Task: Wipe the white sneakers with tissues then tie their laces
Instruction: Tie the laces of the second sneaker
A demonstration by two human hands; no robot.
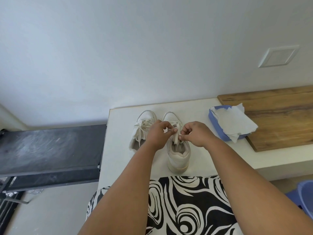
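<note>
Two white sneakers stand side by side on the white tabletop (199, 146), toes toward the wall and heels toward the person. Both hands meet over the right sneaker (177, 150), at the top of its tongue just ahead of the open collar. The left hand (156, 133) is closed with thumb and forefinger pinched on a strand of that shoe's lace (176, 137); the right hand (194, 133) is closed likewise, thumb and forefinger nipping the lace's other strand just beside the first. The two pinches sit very close together, with the flat cream lace running down between them toward the eyelets. Whether a loop has formed there is too small to tell.

The left sneaker (144, 128) lies just beside the left hand, partly hidden behind its wrist. Its laces fan out loosely over the tongue, and no hand touches it.

Well to the right of the shoes, one blue tray (215, 122) sits on the tabletop with its far end resting on a wooden board (279, 119). White tissues (235, 122), crumpled and overlapping so their number cannot be counted, drape over the tray and onto the board. A black-and-white patterned garment (186, 206) fills the near edge between the forearms.
</note>
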